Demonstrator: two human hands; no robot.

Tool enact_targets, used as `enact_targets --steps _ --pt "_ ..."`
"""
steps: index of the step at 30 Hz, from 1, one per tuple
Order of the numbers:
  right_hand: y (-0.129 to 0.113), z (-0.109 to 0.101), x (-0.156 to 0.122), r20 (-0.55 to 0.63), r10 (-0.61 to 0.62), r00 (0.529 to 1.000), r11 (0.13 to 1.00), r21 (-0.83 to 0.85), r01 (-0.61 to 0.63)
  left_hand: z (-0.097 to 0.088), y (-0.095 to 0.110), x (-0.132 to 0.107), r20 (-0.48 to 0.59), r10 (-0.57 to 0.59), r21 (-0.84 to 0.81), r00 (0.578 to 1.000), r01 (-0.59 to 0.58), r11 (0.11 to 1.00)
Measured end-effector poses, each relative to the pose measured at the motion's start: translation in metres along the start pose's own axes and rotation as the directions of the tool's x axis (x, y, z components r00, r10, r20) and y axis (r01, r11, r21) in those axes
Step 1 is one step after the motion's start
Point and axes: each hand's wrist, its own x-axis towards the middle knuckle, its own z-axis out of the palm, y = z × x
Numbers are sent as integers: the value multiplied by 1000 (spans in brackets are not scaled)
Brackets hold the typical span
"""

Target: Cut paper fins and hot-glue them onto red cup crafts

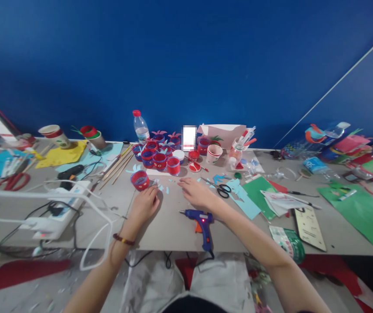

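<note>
My left hand (145,202) rests on the grey table (160,226), fingers curled near small light-blue paper scraps (164,188), just below a red and blue paper cup (139,180). My right hand (195,192) lies palm down on the table with its fingers stretched toward the same scraps. A blue hot glue gun (201,218) stands on the table right below my right hand, its light glowing red. Black-handled scissors (221,189) lie just right of my right hand.
A cluster of red and blue decorated cups (160,156) and a water bottle (140,126) stand at the back. Wooden sticks (117,167), a power strip with cables (60,208), red scissors (11,180) lie left. Green and blue paper sheets (359,208) cover the right.
</note>
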Motion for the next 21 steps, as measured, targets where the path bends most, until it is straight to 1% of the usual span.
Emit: enact_targets --steps 3,5,7,9,10,12,14,16,18,21 --pt "22 -9 -48 -81 114 990 993 33 -111 -1 0 1 -10 -16 4 1000 16 1000" --pt "37 -8 -84 -162 214 963 977 38 -211 -1 0 2 -15 -19 -1 1000 19 1000" --pt "52 -1 -118 -242 323 915 945 36 -324 -1 0 1 -12 -17 -11 1000 17 1000" --pt "63 11 -148 -312 426 849 897 28 -440 -1 0 0 0 -16 -26 1000 16 1000" --pt "67 17 -161 -339 469 816 871 24 -491 0 0 0 5 -18 -37 1000 18 999" --pt "73 30 -180 -370 529 764 826 15 -564 -1 1 -1 6 -18 -62 1000 18 998" --pt "75 40 -189 -376 537 755 815 1 -579 -2 1 -1 4 -13 -81 1000 13 997" --pt "75 47 -191 -377 528 761 821 -3 -571 -4 2 0 1 -10 -88 1000 10 996" --pt "75 49 -186 -375 509 775 839 13 -544 -5 2 1 3 -10 -91 1000 10 996" --pt "75 46 -171 -390 466 794 865 15 -501 -7 1 1 6 -8 -95 1000 9 995"
